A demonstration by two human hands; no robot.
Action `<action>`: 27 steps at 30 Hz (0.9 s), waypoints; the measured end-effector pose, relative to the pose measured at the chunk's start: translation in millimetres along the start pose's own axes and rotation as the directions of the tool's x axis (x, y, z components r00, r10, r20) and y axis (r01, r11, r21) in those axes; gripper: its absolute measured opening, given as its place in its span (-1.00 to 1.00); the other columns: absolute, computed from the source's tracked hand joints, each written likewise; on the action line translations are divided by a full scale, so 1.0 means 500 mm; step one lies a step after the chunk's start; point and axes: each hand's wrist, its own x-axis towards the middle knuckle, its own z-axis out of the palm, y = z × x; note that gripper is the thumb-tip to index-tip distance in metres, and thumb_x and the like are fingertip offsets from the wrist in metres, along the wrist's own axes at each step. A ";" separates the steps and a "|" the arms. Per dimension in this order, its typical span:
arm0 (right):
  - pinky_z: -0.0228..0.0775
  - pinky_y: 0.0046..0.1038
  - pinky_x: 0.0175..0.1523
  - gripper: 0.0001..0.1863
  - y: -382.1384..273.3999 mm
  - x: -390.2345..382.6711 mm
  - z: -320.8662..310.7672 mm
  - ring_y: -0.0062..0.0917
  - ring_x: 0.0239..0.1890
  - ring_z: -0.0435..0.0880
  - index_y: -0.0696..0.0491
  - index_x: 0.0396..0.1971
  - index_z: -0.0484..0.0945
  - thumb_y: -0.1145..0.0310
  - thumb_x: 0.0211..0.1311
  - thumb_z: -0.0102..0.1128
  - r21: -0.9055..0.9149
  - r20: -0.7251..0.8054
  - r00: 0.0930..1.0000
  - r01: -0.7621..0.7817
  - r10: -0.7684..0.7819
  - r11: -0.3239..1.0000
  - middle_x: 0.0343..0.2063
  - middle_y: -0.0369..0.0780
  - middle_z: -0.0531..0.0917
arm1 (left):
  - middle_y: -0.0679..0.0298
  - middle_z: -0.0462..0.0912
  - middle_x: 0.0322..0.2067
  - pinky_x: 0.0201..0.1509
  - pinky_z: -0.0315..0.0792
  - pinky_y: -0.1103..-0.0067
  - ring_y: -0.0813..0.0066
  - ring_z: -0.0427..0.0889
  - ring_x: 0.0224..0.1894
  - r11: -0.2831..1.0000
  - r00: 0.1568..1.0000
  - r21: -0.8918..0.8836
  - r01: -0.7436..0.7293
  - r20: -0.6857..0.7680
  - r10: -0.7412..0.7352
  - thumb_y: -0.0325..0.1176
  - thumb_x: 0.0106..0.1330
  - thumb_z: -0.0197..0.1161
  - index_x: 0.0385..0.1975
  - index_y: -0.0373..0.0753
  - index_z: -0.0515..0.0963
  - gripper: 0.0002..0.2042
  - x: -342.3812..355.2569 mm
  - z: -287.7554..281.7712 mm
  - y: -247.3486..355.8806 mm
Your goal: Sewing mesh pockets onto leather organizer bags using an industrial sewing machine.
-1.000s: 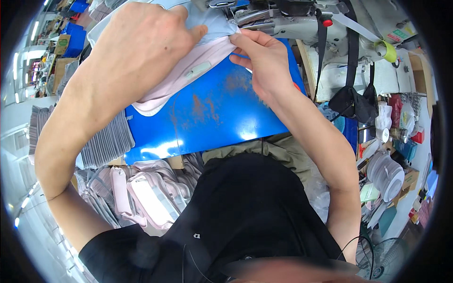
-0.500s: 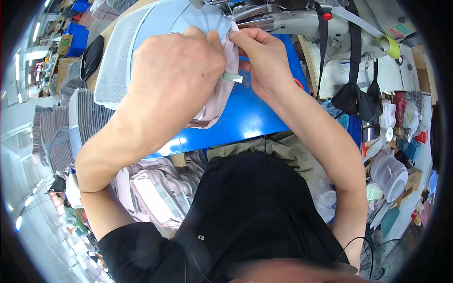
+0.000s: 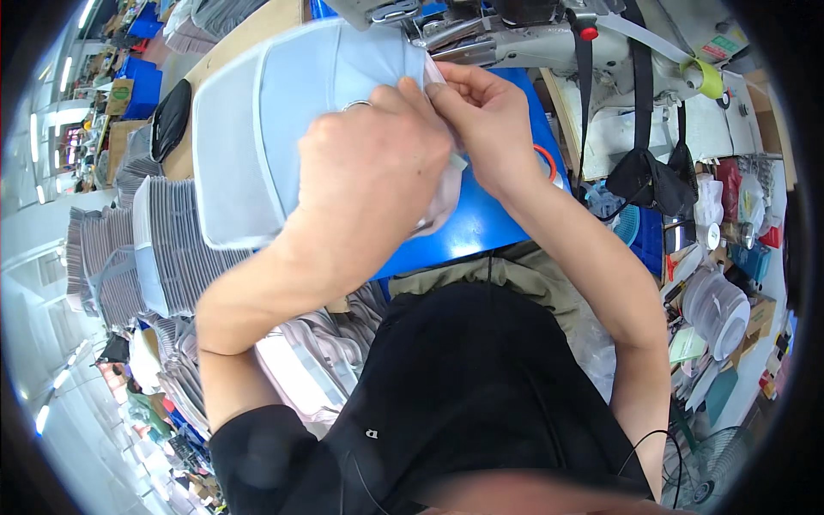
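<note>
blue tabletop (image 3: 482, 221) below; left hand (image 3: 378, 159), right hand (image 3: 489, 120) gripping fabric (image 3: 296, 103).

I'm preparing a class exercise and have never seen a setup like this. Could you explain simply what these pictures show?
No robot here: these are one person's bare hands. Every picture comes from one wide fisheye camera worn on that person's head, looking down, so straight edges bend toward the rim. The left hand lies curled over a light blue fabric piece; its grip is mostly hidden, so its exact hold cannot be told. The right hand pinches the piece's pink edge beside what looks like a sewing machine. Beneath is a blue work surface; stacks of grey pieces stand to the left.
</note>
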 end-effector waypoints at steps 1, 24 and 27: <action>0.50 -0.61 -0.31 -0.67 0.003 -0.006 0.001 -0.73 -0.40 0.61 0.27 0.00 0.69 0.48 0.24 0.35 -0.001 0.000 1.000 0.003 -0.003 1.000 -0.40 -0.32 0.71 | 0.34 0.58 -0.55 -0.64 0.46 0.58 0.55 0.67 -0.60 1.000 1.000 0.001 0.001 -0.003 -0.001 -0.44 0.25 0.28 -0.25 -0.36 0.63 -0.84 0.001 0.006 0.008; 0.48 -0.26 -0.23 -0.45 -0.017 -0.069 -0.054 -0.25 -0.30 0.62 0.01 0.13 0.53 0.53 0.05 0.35 -0.663 0.270 0.855 0.499 -0.444 0.558 -0.31 -0.17 0.56 | -0.12 0.68 -0.15 -0.22 0.60 0.22 -0.06 0.73 -0.15 0.530 0.946 -0.816 0.233 0.063 -0.318 -0.44 0.14 0.32 0.32 -0.31 0.35 -0.34 -0.034 0.090 0.044; 0.50 -0.28 -0.21 -0.40 -0.051 -0.115 -0.052 -0.25 -0.29 0.64 0.00 0.16 0.52 0.54 0.02 0.34 -0.739 0.261 0.881 0.445 -0.394 0.506 -0.30 -0.17 0.57 | -0.08 0.65 -0.11 -0.22 0.60 0.28 0.01 0.72 -0.18 0.487 0.909 -0.857 0.170 -0.054 -0.413 -0.48 0.10 0.37 0.33 -0.30 0.38 -0.31 -0.081 0.130 0.073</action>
